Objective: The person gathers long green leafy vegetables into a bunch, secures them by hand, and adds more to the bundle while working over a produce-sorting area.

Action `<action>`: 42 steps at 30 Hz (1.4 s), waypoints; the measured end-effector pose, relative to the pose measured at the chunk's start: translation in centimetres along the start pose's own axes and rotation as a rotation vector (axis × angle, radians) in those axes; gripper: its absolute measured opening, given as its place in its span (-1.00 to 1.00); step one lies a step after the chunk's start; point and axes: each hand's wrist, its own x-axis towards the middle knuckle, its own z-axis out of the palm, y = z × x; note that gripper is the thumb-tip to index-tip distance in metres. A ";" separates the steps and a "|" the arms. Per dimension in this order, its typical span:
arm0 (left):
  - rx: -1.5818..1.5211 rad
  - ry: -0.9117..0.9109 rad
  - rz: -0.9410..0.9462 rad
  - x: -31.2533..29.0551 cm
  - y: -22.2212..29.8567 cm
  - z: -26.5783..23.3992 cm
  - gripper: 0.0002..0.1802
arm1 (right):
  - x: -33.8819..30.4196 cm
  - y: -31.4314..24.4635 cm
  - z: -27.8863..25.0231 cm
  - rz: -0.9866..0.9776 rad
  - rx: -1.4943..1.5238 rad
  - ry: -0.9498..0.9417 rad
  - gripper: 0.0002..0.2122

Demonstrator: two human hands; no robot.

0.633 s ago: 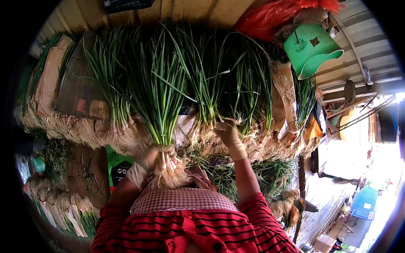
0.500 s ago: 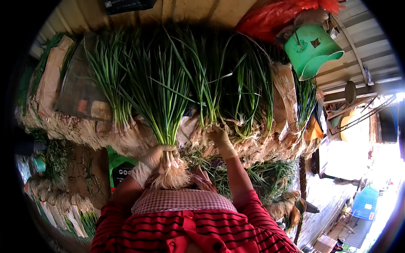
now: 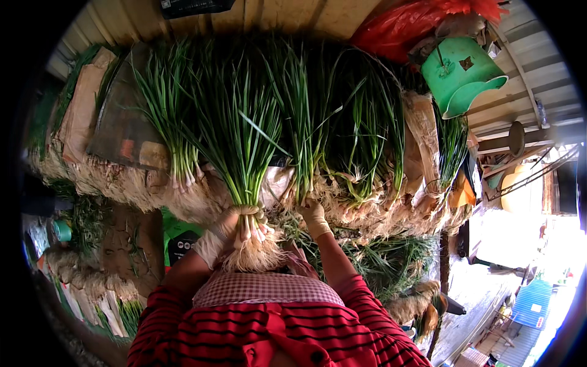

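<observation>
My left hand [image 3: 227,224], in a pale glove, is wrapped round a thick bunch of spring onions [image 3: 249,159] just above its white bulbs. The bunch's bushy pale roots [image 3: 254,252] hang toward my body, and its long green leaves spread away over the pile. My right hand [image 3: 312,214], also gloved, is closed at the bulb ends of a few more spring onions [image 3: 302,177] right of the bunch. Its fingertips are partly hidden among stalks and roots. A wide row of spring onions [image 3: 361,147] lies behind both hands, with roots facing me.
Brown paper [image 3: 422,137] stands among the stalks at right, and a dark sheet [image 3: 125,134] covers some at left. A cut green plastic container [image 3: 455,67] and red plastic bag [image 3: 403,30] are at the far right. Leaf scraps [image 3: 391,260] and a green package [image 3: 177,235] lie below.
My right hand has come closer to my body and slightly left, the stalk ends at its fingers coming along. My left hand keeps its hold on the bunch. The whole view has shifted slightly.
</observation>
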 end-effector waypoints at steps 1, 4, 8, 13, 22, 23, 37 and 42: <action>-0.009 0.001 -0.015 0.1 0.0 -0.4 -0.74 | 0.3 -0.3 0.4 -0.062 0.009 -0.053 -0.73; 0.036 0.029 0.015 0.0 -0.2 -1.6 -0.71 | -3.9 -6.6 -3.2 0.060 0.288 -0.268 -0.90; 0.014 0.014 -0.113 0.4 0.0 0.6 -0.66 | -8.1 -9.1 -2.6 -0.217 0.190 -0.318 -0.92; 0.053 0.001 -0.027 1.8 -1.8 -2.7 -0.65 | -7.9 -10.9 -4.8 -0.609 -0.220 -0.597 -0.68; 0.034 0.202 0.065 0.3 -1.4 2.3 -0.72 | -5.0 -15.1 -4.4 -0.059 0.659 -0.494 -0.78; 0.030 0.267 0.106 0.7 -1.8 1.7 -0.72 | -6.0 -14.5 -5.2 -0.128 0.806 -0.657 -0.83; -0.062 -0.098 0.073 2.5 -1.0 -2.9 -0.73 | -9.8 -11.8 -6.7 -0.348 0.586 -0.971 -0.90; 0.006 -0.031 0.066 0.4 -0.1 -0.8 -0.50 | -8.8 -5.0 -7.2 -0.356 -0.406 -0.381 -0.67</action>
